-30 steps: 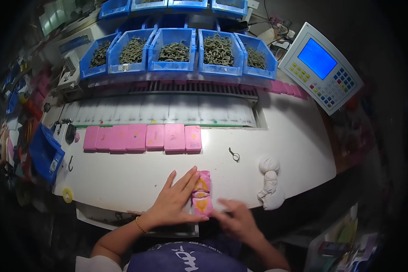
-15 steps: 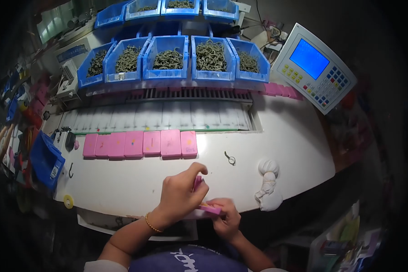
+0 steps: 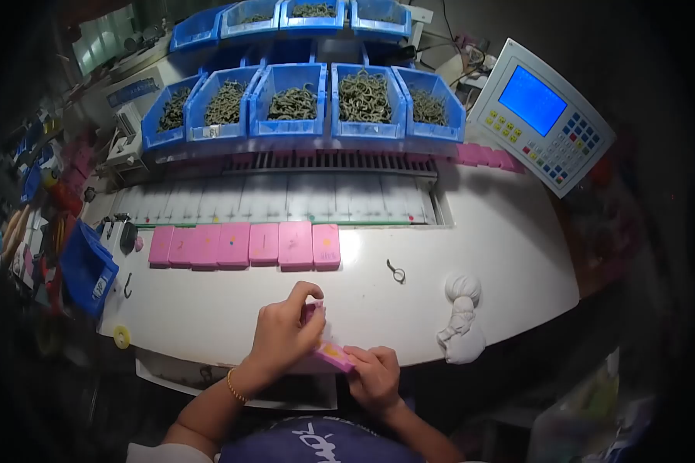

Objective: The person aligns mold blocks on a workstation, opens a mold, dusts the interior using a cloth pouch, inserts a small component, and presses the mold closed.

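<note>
Left grip point(image 3: 286, 332) pinches a pink block point(image 3: 311, 312); just beside it, the right grip point(image 3: 376, 376) pinches a tilted, yellow-marked pink slab point(image 3: 333, 356) by one end, which could slip if held loosely.

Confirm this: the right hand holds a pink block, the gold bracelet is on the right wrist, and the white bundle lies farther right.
Not quite: the head view shows the gold bracelet on the left wrist, not the right. The right hand holds a pink block, and the white bundle lies farther right.
</note>
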`<state>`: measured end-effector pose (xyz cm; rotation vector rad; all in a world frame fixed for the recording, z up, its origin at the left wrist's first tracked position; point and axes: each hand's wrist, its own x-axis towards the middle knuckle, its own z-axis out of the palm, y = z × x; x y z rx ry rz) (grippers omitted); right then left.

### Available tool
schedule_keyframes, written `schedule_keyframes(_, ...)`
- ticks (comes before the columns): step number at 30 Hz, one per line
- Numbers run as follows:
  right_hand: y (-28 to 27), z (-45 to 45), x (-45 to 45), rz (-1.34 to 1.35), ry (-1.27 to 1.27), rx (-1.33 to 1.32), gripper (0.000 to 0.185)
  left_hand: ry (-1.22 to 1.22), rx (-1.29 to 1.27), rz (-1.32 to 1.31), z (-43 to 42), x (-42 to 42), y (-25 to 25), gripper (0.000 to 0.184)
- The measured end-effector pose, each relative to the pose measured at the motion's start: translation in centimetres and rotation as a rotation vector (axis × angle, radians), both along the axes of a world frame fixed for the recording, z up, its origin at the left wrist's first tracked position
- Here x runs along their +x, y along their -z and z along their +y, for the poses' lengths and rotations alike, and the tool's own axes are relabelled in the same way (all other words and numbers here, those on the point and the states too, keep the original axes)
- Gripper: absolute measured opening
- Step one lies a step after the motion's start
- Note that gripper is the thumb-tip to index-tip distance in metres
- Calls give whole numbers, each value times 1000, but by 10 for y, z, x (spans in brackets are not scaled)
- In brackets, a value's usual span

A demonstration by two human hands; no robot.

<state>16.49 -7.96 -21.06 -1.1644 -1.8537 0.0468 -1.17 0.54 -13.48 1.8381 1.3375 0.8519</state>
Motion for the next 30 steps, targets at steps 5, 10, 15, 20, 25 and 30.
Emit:
schedule_keyframes(5,2,-3,8,64,-80,74,38,51,41,-127,-3,2,9,27)
schedule_keyframes(10,0,3,12,10,-116,71,36,56,-243,-342,-3,2,43,35)
schedule_keyframes(15,0,9,10,20,-113,81,33,86,-545,-593,-6,-2,48,30)
schedule_keyframes(20,-6,20,11,6,-24,73,37,137,-430,-465,-13,-4,40,28)
schedule_keyframes(25,-20,32,8,129,-62,-72,45,205,-278,-426,-14,-6,41,32)
schedule_keyframes(30,-23,34,4,284,-182,-269,49,243,-84,-272,-19,-11,42,35)
